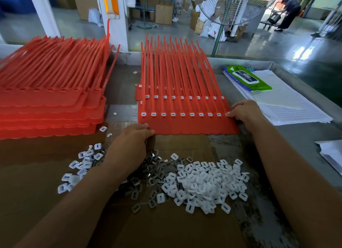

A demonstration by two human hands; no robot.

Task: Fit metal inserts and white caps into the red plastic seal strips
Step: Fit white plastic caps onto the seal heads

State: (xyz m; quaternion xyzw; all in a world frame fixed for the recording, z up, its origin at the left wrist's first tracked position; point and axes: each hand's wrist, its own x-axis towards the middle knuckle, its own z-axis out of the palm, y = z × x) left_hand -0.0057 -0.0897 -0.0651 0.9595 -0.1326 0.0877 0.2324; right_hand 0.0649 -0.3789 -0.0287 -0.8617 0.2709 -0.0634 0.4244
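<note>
left hand (132, 136) grips red strip (187, 126) near corner | right hand (244, 111) pinches its right edge | caps (207, 183) piled near

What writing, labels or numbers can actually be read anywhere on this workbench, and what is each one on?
No text here can be read.
Green wet-wipe pack: its white lid label carries print, too blurred to read.
Lined paper sheets: ruled lines only, no legible writing.
Red seal strips, white caps, metal inserts: no markings visible.
</note>
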